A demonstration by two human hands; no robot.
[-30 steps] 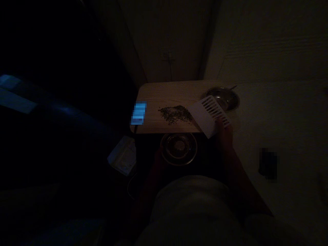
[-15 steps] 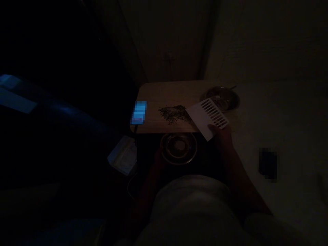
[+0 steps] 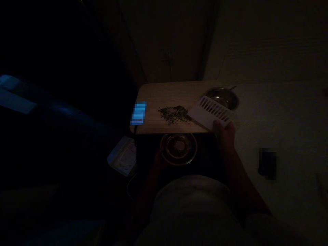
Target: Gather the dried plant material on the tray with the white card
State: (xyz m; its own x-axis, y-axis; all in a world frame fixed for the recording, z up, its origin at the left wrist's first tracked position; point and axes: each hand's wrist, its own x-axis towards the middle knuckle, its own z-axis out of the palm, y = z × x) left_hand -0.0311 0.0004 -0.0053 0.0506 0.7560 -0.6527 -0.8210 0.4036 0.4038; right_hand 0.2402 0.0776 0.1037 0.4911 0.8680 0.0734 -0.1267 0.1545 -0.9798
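Observation:
In the dim light, my right hand (image 3: 224, 131) grips the near right edge of a flat white slotted plastic piece (image 3: 205, 114). Its left corner is by the right side of a spread pile of small dark green bits (image 3: 175, 114), with a paler patch on top, lying on a wooden tabletop (image 3: 166, 92). Below the table's front edge, my left hand (image 3: 161, 158) holds the left rim of a round metal bowl (image 3: 191, 157). Something pale and some bits lie in that bowl. Darkness hides most of the left fingers.
A second metal bowl (image 3: 232, 100) with a handle sticking out stands at the table's right end, partly behind the white piece. A lit, blurred screen (image 3: 138, 112) lies at the left end. A pale packet (image 3: 123, 155) is lower left. A pale surface (image 3: 287, 119) borders the table's right.
The white slotted piece first swung slightly toward me and left, then tilted back and looks flatter now. My left hand and its bowl have stayed nearly still.

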